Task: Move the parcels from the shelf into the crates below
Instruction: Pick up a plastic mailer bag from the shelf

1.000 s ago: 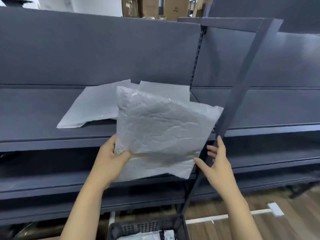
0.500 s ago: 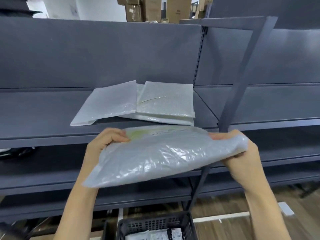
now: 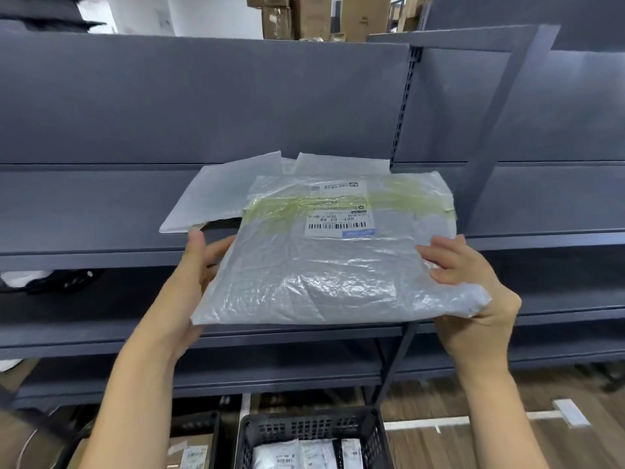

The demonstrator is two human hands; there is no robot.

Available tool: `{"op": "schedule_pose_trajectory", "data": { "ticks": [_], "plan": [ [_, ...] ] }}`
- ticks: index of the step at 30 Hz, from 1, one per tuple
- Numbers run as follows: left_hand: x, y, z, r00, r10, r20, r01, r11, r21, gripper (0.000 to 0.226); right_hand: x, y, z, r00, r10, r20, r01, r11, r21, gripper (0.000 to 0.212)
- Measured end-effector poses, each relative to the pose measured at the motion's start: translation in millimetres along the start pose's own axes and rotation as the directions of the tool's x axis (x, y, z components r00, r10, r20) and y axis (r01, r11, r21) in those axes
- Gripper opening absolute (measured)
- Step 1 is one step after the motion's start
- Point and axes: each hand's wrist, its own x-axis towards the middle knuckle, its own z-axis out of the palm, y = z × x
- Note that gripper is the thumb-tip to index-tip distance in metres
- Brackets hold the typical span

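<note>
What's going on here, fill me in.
A person holds a grey plastic parcel in front of the shelf, left hand gripping its left edge, right hand its right edge, label side up. Two white parcels lie on the shelf behind it. A black crate on the floor below already holds parcels.

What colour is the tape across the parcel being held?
Yellowish and see-through, running across the grey plastic parcel just above its white label; the head view shows it.
</note>
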Motion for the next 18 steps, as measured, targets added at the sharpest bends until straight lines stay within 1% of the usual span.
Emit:
{"op": "schedule_pose_trajectory", "data": {
  "ticks": [2,3,4,6,7,8,9,10,11,12,13,14,16,17,18],
  "plan": [
    [-3,1,0,0.991,0.035,0.127,-0.047,0.995,0.088,0.058,-4,12,-3,0.995,-0.093,0.032,0.098,0.97,-0.224,0.019],
    [-2,0,-1,0.992,0.038,0.118,-0.058,0.984,0.169,0.055,-6,14,-4,0.994,-0.1,0.034,0.106,0.951,-0.289,0.023],
    [-1,-2,-2,0.995,0.037,0.09,-0.055,0.977,0.206,0.055,-9,16,-3,0.993,-0.107,0.042,0.115,0.942,-0.315,0.031],
    [3,-5,-2,1.0,0.026,0.015,-0.028,0.976,0.214,0.054,-14,12,1,0.994,-0.093,0.062,0.108,0.941,-0.32,0.041],
    [3,-5,0,1.0,0.023,-0.004,-0.021,0.975,0.22,0.054,-16,13,2,0.995,-0.07,0.077,0.09,0.949,-0.302,0.039],
    [5,-8,0,1.0,0.023,-0.012,-0.02,0.975,0.219,0.052,-17,14,1,0.994,-0.043,0.098,0.071,0.952,-0.298,0.032],
    [5,-9,1,1.0,0.015,-0.019,-0.011,0.977,0.214,0.05,-18,16,1,0.993,-0.014,0.114,0.05,0.945,-0.322,0.021],
    [7,-10,2,1.0,0.006,-0.029,0.0,0.978,0.208,0.048,-21,18,-1,0.989,0.032,0.141,0.02,0.935,-0.354,0.015],
    [8,-11,2,0.999,-0.005,-0.045,0.014,0.98,0.199,0.047,-23,22,-3,0.979,0.096,0.181,-0.02,0.925,-0.38,0.027],
    [9,-13,1,0.998,-0.009,-0.062,0.021,0.982,0.186,0.047,-26,26,-6,0.956,0.163,0.246,-0.048,0.908,-0.415,0.048],
    [11,-15,0,0.996,-0.004,-0.086,0.02,0.982,0.187,0.048,-28,28,-8,0.927,0.22,0.303,-0.053,0.878,-0.477,0.067],
    [12,-15,0,0.993,0.009,-0.116,0.015,0.979,0.203,0.05,-30,31,-10,0.898,0.262,0.353,-0.023,0.829,-0.558,0.078],
    [13,-16,-3,0.983,0.064,-0.17,-0.019,0.968,0.252,0.052,-32,37,-16,0.856,0.332,0.397,0.035,0.729,-0.684,0.085],
    [13,-16,-4,0.977,0.112,-0.18,-0.052,0.95,0.309,0.052,-31,38,-19,0.841,0.384,0.381,0.01,0.694,-0.72,0.086],
    [12,-15,-5,0.97,0.175,-0.168,-0.094,0.91,0.403,0.052,-29,37,-23,0.835,0.42,0.356,-0.022,0.672,-0.74,0.086]
  ]
}}
